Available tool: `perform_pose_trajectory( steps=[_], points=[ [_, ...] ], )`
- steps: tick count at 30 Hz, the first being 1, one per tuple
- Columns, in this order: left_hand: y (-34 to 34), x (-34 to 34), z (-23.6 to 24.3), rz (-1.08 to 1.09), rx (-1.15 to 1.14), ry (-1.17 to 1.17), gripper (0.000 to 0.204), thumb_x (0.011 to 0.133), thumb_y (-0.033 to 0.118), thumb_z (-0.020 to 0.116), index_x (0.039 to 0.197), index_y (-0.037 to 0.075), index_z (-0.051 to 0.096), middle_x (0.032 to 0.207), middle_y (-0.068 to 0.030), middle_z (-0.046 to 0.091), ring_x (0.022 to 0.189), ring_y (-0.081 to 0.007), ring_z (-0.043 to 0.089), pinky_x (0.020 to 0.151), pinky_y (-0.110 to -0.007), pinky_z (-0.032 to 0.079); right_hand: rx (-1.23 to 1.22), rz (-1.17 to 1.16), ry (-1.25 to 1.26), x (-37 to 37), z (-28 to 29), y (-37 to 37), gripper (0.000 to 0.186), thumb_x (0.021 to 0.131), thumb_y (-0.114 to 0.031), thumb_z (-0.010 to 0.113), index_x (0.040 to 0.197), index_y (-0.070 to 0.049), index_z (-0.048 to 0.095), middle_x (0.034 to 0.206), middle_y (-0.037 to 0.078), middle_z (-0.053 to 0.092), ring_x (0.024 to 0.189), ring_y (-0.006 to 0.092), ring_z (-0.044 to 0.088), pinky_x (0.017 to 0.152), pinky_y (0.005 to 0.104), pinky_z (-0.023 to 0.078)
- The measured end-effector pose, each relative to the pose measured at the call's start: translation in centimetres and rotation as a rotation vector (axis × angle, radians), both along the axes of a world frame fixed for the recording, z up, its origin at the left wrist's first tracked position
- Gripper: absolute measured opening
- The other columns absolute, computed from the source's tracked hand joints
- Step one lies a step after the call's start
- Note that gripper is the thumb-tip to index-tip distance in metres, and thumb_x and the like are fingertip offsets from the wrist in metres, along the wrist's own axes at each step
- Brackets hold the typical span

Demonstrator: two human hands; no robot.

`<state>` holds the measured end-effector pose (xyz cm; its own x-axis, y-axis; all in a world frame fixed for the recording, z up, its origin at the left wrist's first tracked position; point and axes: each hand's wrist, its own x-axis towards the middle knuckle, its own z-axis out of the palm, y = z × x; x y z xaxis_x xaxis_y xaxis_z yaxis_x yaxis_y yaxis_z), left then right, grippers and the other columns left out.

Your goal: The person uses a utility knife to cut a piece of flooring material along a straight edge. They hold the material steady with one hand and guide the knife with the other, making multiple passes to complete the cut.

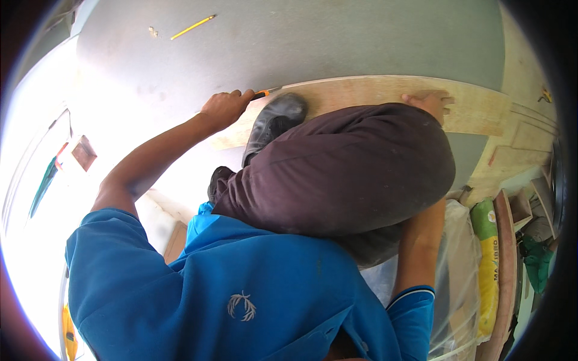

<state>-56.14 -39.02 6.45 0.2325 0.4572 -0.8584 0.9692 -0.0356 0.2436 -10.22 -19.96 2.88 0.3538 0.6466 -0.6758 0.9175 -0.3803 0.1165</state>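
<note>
- Nearest, at 6 o'clock, the person's blue polo shirt [265, 271] fills the lower view, a pale wreath emblem [241, 305] on its cloth.
- Above it, the dark brown trousers [343, 168] cover a sharply bent leg, its knee toward 3 o'clock; the right forearm passes behind that leg.
- A black shoe [280, 117] stands on the wood just short of 12 o'clock, and part of a second dark shoe [220, 180] shows at 9.
- At 11 o'clock the left hand [227, 109] has its fingers curled together, clamped on an orange-and-black utility knife [261, 94]. The blade points toward 12, close to the shoe's toe; whether it touches the wood, one cannot tell.
- At 2 o'clock the right hand [428, 103] lies on the wood, fingers apart, thumb toward 12 and the other fingertips toward 3.
- Beneath both the shoe and the right hand, the plywood strip [361, 90] runs from 10 o'clock through 12 to past 2, its edges bowed by the lens.
- Under the strip spreads a smooth grey sheet [373, 39].
- Toward 4 o'clock, clear plastic sheeting [454, 271] sits beside a green-and-yellow sack [489, 259].
- Farthest ahead, at 11 o'clock, a yellow pencil [192, 27] lies on the grey sheet near some pale crumbs [153, 32].
</note>
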Motion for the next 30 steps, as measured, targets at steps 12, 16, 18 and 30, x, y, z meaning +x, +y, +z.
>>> perform_pose_trajectory(
  steps=[12,16,18,30],
  points=[
    [-0.8,-0.9,-0.2,-0.003,0.008,-0.011,0.021,0.111,0.025,0.049,0.127,0.011,0.047,0.098,-0.0201,0.070,0.085,-0.0403,0.073,0.075,-0.053,0.060,0.014,0.006,-0.023,0.0,1.3,0.0,0.136,0.075,-0.045,0.095,0.160,0.016,0.009,0.169,0.041,0.008,0.150,0.0507,0.040,0.118,0.0545,0.046],
    [-1.4,-1.5,-0.4,0.007,0.026,-0.027,0.020,0.112,0.025,0.049,0.126,0.011,0.047,0.098,-0.0199,0.070,0.085,-0.0404,0.073,0.075,-0.053,0.060,0.032,0.044,-0.068,-0.4,0.5,-0.3,0.136,0.075,-0.046,0.095,0.160,0.017,0.010,0.169,0.041,0.006,0.150,0.0531,0.038,0.118,0.0546,0.046],
    [-1.9,-2.6,0.2,-0.012,-0.030,0.026,0.021,0.112,0.024,0.047,0.127,0.010,0.047,0.097,-0.0202,0.070,0.085,-0.0394,0.073,0.076,-0.053,0.059,0.024,0.054,-0.098,-0.1,0.4,-0.3,0.136,0.074,-0.047,0.095,0.160,0.017,0.010,0.169,0.042,0.005,0.151,0.0556,0.034,0.119,0.0560,0.045],
    [-2.7,-3.8,0.6,-0.035,-0.080,0.083,0.021,0.113,0.023,0.046,0.129,0.009,0.047,0.099,-0.0196,0.070,0.086,-0.0364,0.073,0.077,-0.051,0.060,0.053,0.036,-0.051,0.4,0.0,-0.9,0.138,0.073,-0.050,0.095,0.160,0.017,0.011,0.169,0.043,0.000,0.154,0.0589,0.025,0.119,0.0575,0.043]
  ],
)
